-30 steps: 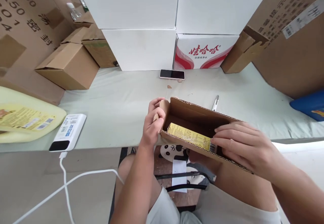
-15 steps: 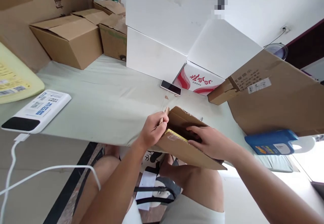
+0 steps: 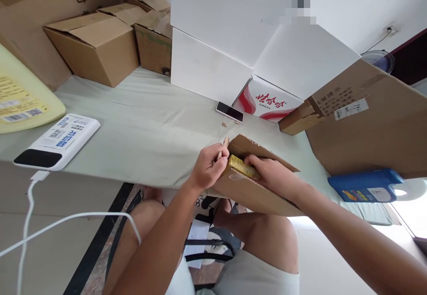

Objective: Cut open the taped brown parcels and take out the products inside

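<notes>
An open cardboard box (image 3: 258,195) is tilted at the table's front edge, above my knees. My left hand (image 3: 211,163) is closed around a torn cardboard flap at the box's left end. Inside the box lies a yellow printed package (image 3: 240,165), its upper end showing between the cardboard walls. My right hand (image 3: 273,175) reaches in from the right and is closed on the package's right part; some of its fingers are hidden in the box.
A phone (image 3: 230,111) lies behind the box, near a red-and-white carton (image 3: 268,101). On the left are a white power bank (image 3: 60,141) with a cable and a yellow jug (image 3: 26,99). A blue bottle (image 3: 365,186) lies at right. Cardboard boxes (image 3: 91,46) and white boxes (image 3: 210,63) line the back.
The yellow package has come up higher, showing more of its face above the box wall. My right hand has closed on it. My left hand keeps its grip on the flap. The view has shifted slightly.
</notes>
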`<state>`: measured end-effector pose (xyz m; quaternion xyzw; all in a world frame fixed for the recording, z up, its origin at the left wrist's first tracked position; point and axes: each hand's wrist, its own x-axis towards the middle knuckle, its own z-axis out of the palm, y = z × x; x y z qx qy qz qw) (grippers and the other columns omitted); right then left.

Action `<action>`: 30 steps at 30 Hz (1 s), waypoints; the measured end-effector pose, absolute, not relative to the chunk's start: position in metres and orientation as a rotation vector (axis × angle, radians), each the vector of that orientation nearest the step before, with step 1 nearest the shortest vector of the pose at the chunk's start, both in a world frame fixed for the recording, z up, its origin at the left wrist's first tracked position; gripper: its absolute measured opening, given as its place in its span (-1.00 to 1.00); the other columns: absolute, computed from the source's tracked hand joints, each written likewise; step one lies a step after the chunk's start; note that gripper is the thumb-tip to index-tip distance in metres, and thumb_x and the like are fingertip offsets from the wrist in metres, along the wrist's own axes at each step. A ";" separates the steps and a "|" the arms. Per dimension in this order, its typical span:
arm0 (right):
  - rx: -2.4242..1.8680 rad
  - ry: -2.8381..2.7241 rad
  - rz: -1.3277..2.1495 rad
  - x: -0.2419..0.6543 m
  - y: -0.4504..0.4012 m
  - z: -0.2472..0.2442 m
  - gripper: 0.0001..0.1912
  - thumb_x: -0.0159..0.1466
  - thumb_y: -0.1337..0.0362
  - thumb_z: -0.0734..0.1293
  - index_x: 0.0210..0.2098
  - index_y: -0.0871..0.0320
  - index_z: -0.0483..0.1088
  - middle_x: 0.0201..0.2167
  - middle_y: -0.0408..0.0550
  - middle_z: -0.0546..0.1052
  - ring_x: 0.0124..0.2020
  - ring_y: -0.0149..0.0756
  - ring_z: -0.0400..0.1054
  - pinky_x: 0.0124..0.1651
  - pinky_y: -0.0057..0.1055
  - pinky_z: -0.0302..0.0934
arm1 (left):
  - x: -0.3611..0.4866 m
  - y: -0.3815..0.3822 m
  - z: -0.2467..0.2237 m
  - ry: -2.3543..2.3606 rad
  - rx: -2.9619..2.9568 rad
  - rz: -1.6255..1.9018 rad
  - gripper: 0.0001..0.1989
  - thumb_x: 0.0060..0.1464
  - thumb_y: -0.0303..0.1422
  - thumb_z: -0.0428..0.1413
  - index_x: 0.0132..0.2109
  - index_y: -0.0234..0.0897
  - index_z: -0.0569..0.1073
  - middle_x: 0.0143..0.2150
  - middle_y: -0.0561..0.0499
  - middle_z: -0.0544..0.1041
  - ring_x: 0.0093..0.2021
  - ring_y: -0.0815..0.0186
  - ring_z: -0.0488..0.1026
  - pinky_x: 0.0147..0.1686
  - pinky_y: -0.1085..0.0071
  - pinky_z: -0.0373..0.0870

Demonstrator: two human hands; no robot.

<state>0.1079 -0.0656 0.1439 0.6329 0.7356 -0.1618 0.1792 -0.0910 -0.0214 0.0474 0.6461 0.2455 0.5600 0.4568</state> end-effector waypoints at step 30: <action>1.785 2.085 -0.573 0.113 -0.072 0.145 -0.47 0.35 0.14 0.34 0.26 0.02 0.19 -0.14 0.04 0.61 -0.20 -0.11 0.52 -0.24 -0.37 0.16 | -0.094 -0.021 0.048 0.647 1.600 1.405 -0.80 0.09 -0.35 0.01 -0.49 -0.20 0.26 -0.57 0.12 0.18 -0.53 0.37 0.10 -0.45 0.34 0.10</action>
